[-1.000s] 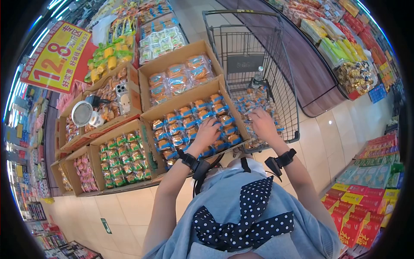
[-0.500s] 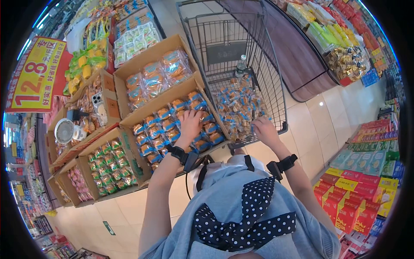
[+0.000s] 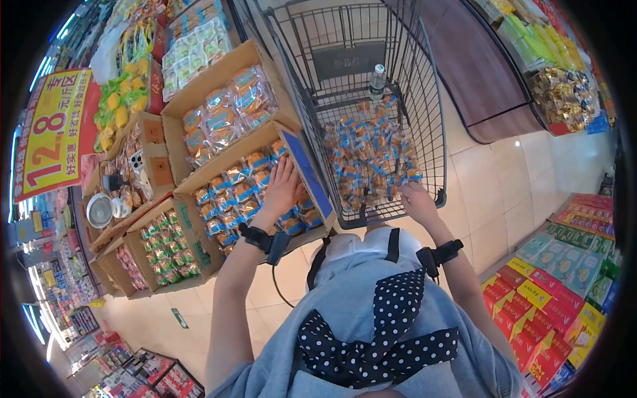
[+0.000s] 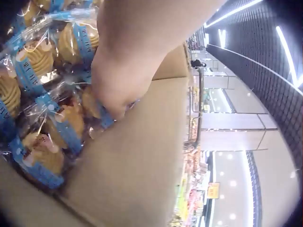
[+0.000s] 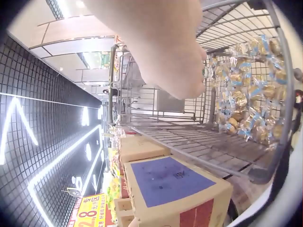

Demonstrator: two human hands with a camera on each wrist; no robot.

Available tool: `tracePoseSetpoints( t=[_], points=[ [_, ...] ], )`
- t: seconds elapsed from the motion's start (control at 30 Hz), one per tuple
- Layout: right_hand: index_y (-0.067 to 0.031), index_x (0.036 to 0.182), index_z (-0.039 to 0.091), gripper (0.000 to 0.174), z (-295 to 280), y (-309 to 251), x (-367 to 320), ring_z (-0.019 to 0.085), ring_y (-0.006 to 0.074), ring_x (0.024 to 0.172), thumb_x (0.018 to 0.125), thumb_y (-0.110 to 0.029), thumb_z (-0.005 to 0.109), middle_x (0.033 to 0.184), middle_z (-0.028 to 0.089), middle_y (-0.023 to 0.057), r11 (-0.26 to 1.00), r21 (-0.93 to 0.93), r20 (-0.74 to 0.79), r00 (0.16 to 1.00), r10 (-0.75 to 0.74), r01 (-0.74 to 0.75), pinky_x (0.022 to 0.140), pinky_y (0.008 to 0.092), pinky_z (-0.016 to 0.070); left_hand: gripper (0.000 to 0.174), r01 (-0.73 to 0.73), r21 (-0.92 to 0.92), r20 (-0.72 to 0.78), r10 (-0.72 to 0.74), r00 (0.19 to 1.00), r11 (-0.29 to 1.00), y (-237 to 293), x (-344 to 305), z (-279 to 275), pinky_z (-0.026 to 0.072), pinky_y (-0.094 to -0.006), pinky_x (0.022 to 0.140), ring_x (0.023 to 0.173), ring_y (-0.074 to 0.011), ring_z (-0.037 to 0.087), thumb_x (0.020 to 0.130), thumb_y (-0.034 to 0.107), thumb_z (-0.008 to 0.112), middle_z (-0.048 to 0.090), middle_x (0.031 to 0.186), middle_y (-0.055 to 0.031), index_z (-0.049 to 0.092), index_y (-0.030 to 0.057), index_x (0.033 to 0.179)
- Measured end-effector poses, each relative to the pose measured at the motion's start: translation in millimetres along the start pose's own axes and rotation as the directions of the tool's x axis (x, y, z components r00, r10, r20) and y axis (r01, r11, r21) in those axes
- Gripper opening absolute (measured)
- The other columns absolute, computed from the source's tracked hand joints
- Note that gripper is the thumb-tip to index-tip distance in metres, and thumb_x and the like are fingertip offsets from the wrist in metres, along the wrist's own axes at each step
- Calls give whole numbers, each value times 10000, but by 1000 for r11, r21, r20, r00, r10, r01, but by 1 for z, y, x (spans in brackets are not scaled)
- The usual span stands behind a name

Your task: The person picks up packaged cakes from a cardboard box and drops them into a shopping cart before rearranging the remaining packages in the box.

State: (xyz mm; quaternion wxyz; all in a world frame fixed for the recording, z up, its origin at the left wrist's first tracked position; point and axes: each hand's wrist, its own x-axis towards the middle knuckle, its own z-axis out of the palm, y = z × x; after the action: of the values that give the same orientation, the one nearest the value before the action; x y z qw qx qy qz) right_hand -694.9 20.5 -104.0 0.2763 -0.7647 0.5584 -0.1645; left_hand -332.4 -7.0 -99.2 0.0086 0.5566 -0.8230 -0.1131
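Observation:
The left hand (image 3: pixel 282 188) reaches into a cardboard box (image 3: pixel 233 150) of blue-banded wrapped pastries (image 3: pixel 221 202), fingers extended over the ones beside the box's right wall. In the left wrist view that hand (image 4: pixel 124 80) lies against the pastries (image 4: pixel 71 118) near the cardboard wall (image 4: pixel 137 142); its fingertips are hidden. Over the near end of a wire shopping cart (image 3: pixel 443 126) is the right hand (image 3: pixel 419 202), its fingers bent at a wrapped pastry (image 3: pixel 413 175) on the loose heap (image 3: pixel 371 152). The right wrist view hides that hand's (image 5: pixel 165 61) fingertips.
A water bottle (image 3: pixel 377 81) stands in the cart. Boxes of green-banded (image 3: pixel 169 249) and larger pastries (image 3: pixel 225 109) adjoin the left box. A phone (image 3: pixel 138 162) and small fan (image 3: pixel 100 210) lie left. Red cartons (image 3: pixel 531 312) are stacked at right.
The view has shifted, and the box's right wall now shows a blue panel outside. The left hand's fingers have straightened toward that wall. The right hand stays at the cart's near end.

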Motion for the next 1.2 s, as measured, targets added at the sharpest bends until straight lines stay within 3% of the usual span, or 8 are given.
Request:
tracePoseSetpoints(
  t=[0.27, 0.4, 0.5, 0.6, 0.77, 0.9, 1.1, 1.2],
  points=[
    [-40, 885, 583, 162, 1, 57, 17, 537, 315, 815, 757, -80, 494, 828, 560, 141, 1000, 18, 87, 996, 16, -18, 717, 403, 443, 682, 11, 205, 52, -22, 998, 979, -5, -4, 8, 154, -493, 1018, 1292, -327, 164, 758, 267, 548, 227, 1365, -191, 249, -25, 1297],
    [-32, 921, 574, 190, -4, 81, 28, 535, 331, 832, 752, -80, 502, 853, 550, 160, 994, 79, 135, 988, 69, -81, 727, 407, 445, 601, 274, 107, -130, -260, 957, 956, 22, 7, -32, 204, -462, 1003, 1258, -341, 247, 756, 191, 541, 316, 1310, -215, 305, -16, 1268],
    [-32, 941, 573, 219, 3, 99, 29, 541, 349, 824, 736, -65, 501, 856, 546, 180, 988, 106, 124, 988, 96, -109, 722, 424, 448, 485, 296, -245, -385, -373, 844, 923, 21, 24, -60, 307, -418, 946, 1149, -360, 389, 742, 91, 549, 426, 1205, -215, 397, -23, 1189],
    [-41, 954, 585, 247, 11, 114, 34, 543, 352, 825, 721, -59, 508, 884, 555, 183, 976, 146, 183, 974, 134, -161, 731, 428, 448, 381, 301, -417, -448, -482, 753, 858, 58, 69, -107, 380, -376, 870, 1022, -345, 483, 731, 29, 559, 503, 1092, -189, 468, -24, 1098],
    [-34, 974, 584, 250, 34, 135, 32, 548, 322, 893, 740, -110, 540, 946, 582, 168, 950, 192, 257, 947, 194, -246, 783, 381, 441, 292, -4, -428, -303, -139, 943, 904, 111, 160, -111, 402, -365, 832, 957, -310, 518, 725, 69, 574, 557, 993, -145, 534, 19, 1010],
    [-32, 990, 581, 287, 57, 154, 30, 555, 333, 910, 723, -132, 549, 960, 589, 195, 865, 337, 326, 908, 263, -371, 795, 389, 440, 270, -102, -478, -27, 101, 994, 872, 137, 220, -43, 413, -364, 806, 937, -294, 526, 770, 154, 566, 555, 993, -148, 537, 40, 1012],
    [-25, 1099, 536, 440, 110, 192, 14, 529, 326, 1002, 682, -164, 569, 1041, 563, 214, 756, 135, 572, 673, 469, -641, 859, 373, 419, 283, 296, -448, 529, -16, 848, 844, 153, 233, 103, 438, -361, 747, 872, -292, 555, 767, 212, 538, 579, 932, -146, 545, 33, 985],
    [-24, 1133, 515, 498, 128, 205, 6, 480, 340, 1070, 656, -154, 572, 1121, 516, 229, 638, 170, 612, 588, 529, -751, 888, 356, 404, 266, 396, -523, 668, 75, 740, 755, 151, 197, 171, 450, -360, 720, 821, -306, 577, 760, 213, 532, 603, 862, -148, 563, 21, 943]
  ],
)
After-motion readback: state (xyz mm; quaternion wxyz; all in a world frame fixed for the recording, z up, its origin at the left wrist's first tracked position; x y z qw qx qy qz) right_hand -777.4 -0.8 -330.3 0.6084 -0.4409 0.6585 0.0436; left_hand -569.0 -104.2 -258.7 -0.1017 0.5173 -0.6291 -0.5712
